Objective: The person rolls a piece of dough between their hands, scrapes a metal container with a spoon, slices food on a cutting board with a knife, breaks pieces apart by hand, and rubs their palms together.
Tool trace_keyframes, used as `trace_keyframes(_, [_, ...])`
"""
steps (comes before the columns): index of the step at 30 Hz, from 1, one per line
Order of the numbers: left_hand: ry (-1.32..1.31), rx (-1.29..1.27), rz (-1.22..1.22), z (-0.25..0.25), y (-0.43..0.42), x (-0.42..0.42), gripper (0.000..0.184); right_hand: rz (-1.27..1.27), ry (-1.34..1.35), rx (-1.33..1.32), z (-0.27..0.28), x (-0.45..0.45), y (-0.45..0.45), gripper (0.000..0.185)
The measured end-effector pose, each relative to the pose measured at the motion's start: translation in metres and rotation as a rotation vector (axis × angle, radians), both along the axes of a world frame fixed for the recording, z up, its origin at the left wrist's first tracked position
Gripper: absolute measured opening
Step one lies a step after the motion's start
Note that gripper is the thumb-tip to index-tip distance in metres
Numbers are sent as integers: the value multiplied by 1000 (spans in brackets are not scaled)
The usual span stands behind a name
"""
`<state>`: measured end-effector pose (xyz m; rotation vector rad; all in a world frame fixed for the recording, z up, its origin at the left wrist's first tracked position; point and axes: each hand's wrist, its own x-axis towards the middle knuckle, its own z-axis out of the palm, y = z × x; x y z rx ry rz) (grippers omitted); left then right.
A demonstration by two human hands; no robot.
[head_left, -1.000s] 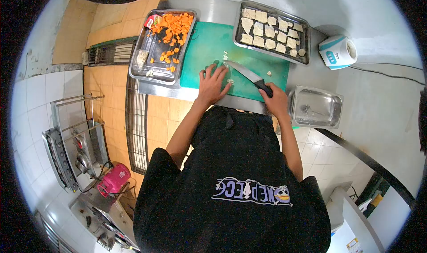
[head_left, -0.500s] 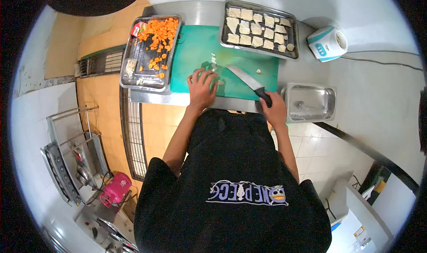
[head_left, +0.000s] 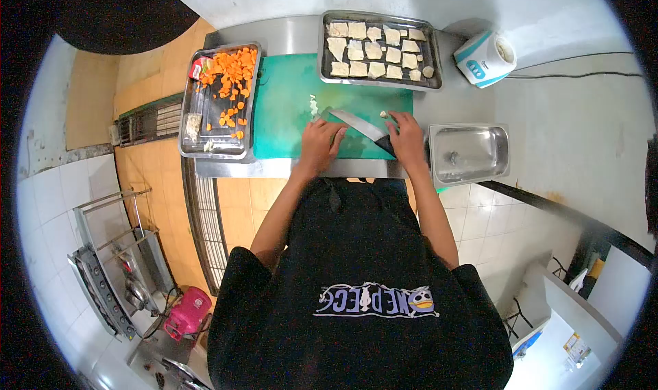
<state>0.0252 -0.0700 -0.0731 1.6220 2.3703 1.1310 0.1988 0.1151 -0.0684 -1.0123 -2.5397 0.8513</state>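
- Black-handled kitchen knife [head_left: 356,124]: on the green cutting board [head_left: 284,92], upper centre of the frame.
- Right hand [head_left: 407,140]: fingertips beside a small white piece [head_left: 383,114], palm by the knife handle; grip unclear.
- Left hand [head_left: 319,147]: fingers loosely bent below chopped white bits [head_left: 313,104]; cannot tell whether holding anything.

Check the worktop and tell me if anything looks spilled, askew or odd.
What looks like a red packet lies in the left tray beside the chopped carrots: packaging seems out of place among loose food. I see no clear spill.
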Motion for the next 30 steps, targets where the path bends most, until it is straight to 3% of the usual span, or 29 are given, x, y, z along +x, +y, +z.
trace_keyframes(10, [-319,-9,172,3,-33,-5,25,106,-20,146,-15,-18,11,25])
trace_keyframes(12, [-370,-14,219,2,-36,-5,26,93,26,72,-9,-20,13,18])
trace_keyframes(19, [-499,24,306,4,-37,-3,26,31,102,-87,-2,-26,8,18])
trace_keyframes(21, [-531,33,306,3,-34,-5,27,-64,150,-340,7,-35,2,22])
trace_keyframes(22, [-579,12,278,6,-31,-6,27,-59,149,-340,8,-39,-1,22])
trace_keyframes(24, [-626,-12,259,12,-27,-8,27,-53,226,-769,9,-50,-7,22])
trace_keyframes(28, [-692,7,237,4,-19,-23,26,109,173,-703,1,-78,-26,21])
trace_keyframes(30, [-724,46,269,-3,-18,-35,25,272,200,-504,5,-96,-36,20])
